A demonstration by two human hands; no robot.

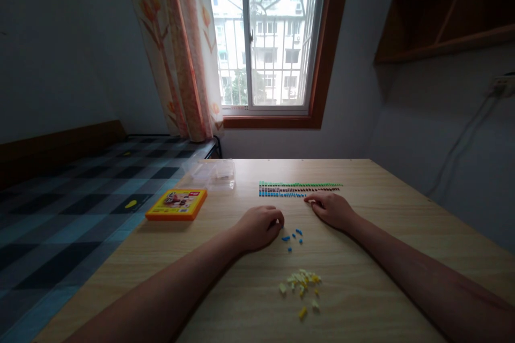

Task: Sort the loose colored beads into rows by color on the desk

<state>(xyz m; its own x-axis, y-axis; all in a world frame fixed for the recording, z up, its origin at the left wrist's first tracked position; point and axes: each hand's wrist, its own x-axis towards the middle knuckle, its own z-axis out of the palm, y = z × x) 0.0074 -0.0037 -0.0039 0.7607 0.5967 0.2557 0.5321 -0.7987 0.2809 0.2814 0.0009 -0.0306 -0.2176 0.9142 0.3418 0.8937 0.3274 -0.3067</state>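
Observation:
My left hand (263, 228) rests on the table with its fingers curled into a pinch. A trace of blue shows by its fingertips, but I cannot make out what they hold. Several small blue toy bricks (285, 238) lie loose just right of it. My right hand (330, 210) reaches forward with the index finger stretched out, its tip at the right end of a row of blue bricks (277, 194). Behind that row run a row of dark brown bricks (317, 189) and a row of green bricks (309, 184).
A loose pile of pale and bright yellow bricks (301, 280) lies nearer me on the wooden table (382, 278). To the left are an orange and yellow box (177, 204) and a clear plastic tray (217, 174). A checked bed (80, 209) adjoins the table's left side.

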